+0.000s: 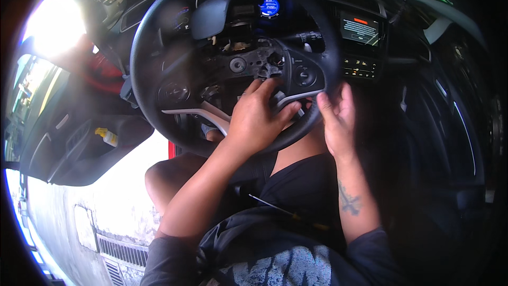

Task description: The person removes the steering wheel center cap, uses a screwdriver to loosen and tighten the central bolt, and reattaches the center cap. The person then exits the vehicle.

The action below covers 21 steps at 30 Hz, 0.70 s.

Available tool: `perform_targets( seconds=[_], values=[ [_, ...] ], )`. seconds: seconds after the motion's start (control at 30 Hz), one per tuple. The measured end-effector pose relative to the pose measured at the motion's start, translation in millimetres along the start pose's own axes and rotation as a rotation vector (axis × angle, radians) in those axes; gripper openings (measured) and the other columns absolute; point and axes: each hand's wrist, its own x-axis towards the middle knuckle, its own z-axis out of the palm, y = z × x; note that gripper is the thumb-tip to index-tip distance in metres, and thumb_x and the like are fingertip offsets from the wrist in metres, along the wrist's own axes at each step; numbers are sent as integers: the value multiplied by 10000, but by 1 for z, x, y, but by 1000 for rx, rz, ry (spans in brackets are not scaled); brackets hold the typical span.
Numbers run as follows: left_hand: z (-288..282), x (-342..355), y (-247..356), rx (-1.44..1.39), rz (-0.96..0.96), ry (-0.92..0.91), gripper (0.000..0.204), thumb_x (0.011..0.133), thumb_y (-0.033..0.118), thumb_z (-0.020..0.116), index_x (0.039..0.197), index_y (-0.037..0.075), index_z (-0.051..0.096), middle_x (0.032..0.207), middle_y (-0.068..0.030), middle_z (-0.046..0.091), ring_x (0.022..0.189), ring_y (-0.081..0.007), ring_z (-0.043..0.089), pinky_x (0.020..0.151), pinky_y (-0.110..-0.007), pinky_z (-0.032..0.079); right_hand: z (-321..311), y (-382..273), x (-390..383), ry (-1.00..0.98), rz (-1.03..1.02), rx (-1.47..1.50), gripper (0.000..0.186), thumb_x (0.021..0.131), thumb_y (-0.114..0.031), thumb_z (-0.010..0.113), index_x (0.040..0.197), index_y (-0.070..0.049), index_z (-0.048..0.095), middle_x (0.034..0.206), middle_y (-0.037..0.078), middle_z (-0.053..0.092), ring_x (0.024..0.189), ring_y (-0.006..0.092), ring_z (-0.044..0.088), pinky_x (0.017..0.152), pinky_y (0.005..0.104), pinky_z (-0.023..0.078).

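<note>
A black steering wheel (142, 37) stands in front of me, its centre cover off and the bare hub (237, 64) with its bolt exposed. My left hand (255, 117) reaches over the lower part of the wheel. Its bent fingers and thumb close about the inner end of the silver trim (302, 96) on the right spoke; the fingertips are partly hidden. At the wheel's lower right, my right hand (339, 122) grips the rim, thumb in front near the trim's outer end, some fingers behind. A button pad (304, 76) sits just above that trim.
Behind the wheel is the lit instrument cluster (270, 6). A lit screen (361, 29) and control panel (360, 68) lie to the right. On the left, the open door (79, 148) holds a yellow-capped bottle (107, 136). A thin metal-shafted tool (270, 204) rests on my lap.
</note>
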Motion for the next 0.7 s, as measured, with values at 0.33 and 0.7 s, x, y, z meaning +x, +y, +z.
perform_targets(
  seconds=[0.33, 0.7],
  values=[
    [16, -6, -16, 260, 167, 232, 429, 879, 407, 853, 1106, 58, 749, 909, -164, 658, 868, -398, 664, 780, -491, 514, 12, 26, -2, 164, -57, -236, 319, 1113, -238, 636, 1351, -43, 552, 1072, 27, 674, 873, 84, 630, 789, 255, 537],
    [-139, -116, -86, 157, 36, 879, 225, 1058, 190, 581, 1102, -14, 663, 1019, -96, 647, 946, -193, 643, 904, -334, 508, 16, 14, -3, 173, 124, 126, 373, 1141, -385, 548, 1332, -64, 561, 1002, 73, 665, 817, 145, 655, 790, 296, 560]
  ],
)
